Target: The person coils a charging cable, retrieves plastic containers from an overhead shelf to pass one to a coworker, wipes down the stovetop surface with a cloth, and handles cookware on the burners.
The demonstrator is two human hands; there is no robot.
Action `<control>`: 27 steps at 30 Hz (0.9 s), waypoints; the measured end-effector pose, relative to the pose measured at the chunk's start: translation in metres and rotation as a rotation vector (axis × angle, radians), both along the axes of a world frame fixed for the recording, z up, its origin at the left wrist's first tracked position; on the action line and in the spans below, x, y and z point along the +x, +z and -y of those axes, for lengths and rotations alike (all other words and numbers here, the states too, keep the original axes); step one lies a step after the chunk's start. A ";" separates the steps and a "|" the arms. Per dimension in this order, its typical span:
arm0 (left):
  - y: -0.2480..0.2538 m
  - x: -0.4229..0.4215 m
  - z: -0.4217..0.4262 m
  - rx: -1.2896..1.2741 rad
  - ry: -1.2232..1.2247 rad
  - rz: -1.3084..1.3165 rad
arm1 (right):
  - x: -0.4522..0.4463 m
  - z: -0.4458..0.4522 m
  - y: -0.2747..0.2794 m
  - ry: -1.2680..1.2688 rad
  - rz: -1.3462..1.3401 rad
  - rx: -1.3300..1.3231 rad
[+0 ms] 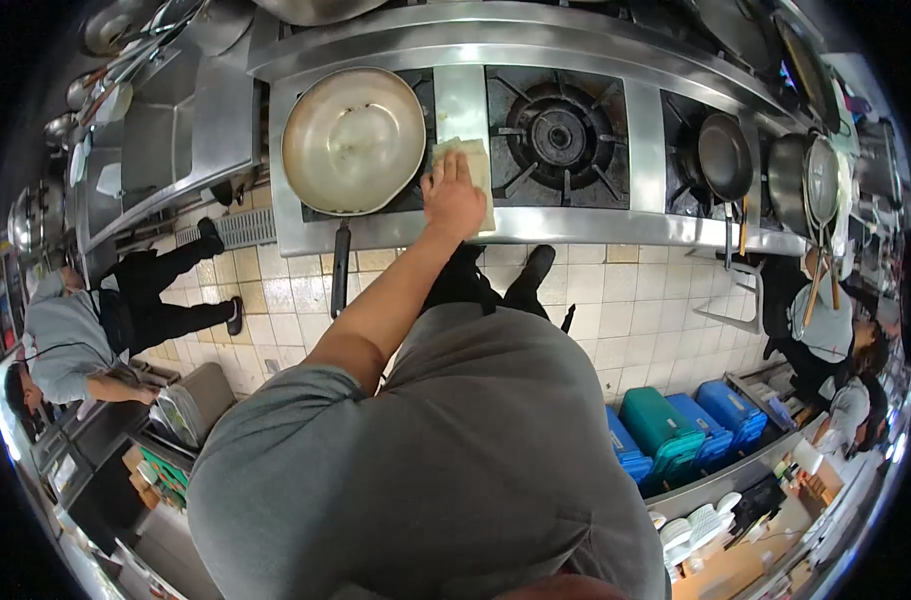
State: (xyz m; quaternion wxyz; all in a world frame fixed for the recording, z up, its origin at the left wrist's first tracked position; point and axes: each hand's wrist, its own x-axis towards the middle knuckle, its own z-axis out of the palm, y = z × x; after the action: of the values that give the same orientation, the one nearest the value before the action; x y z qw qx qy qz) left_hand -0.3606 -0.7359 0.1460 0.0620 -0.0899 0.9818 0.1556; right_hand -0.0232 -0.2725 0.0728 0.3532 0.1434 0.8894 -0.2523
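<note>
"Cloth (479, 168) first: where is it lying?"

"It's resting on the metal strip (461, 95) of the stove, between the pan (356, 140) and the bare burner (559, 136), with its near end reaching towards the front edge."

"And what are the hands doing?"

"The left hand (454, 200) is pressing down on the cloth, fingers extended rather than clenching it. The right hand isn't showing, so I'm not able to tell whether it's holding anything."

"Which step are you seeing?"

"I'm judging it a pressing or wiping stroke, though one view isn't proving any movement."

"What would moving on from there be calling for?"

"Even pressure, I'm thinking, with the palm flat over the cloth. The pan's rim is sitting just beside those fingers, and its handle (342, 270) is jutting past the stove front near the forearm, so both are calling for care."
</note>
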 end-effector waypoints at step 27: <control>0.011 -0.068 -0.006 -0.055 0.160 0.046 | -0.137 -0.051 0.047 -0.273 0.059 -0.135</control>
State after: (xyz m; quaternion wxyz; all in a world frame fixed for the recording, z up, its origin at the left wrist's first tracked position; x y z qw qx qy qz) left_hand -0.4281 -0.7298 0.1575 0.0692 -0.1735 0.9736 0.1309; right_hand -0.1597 -0.2213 0.1193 0.3504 0.2464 0.8319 -0.3528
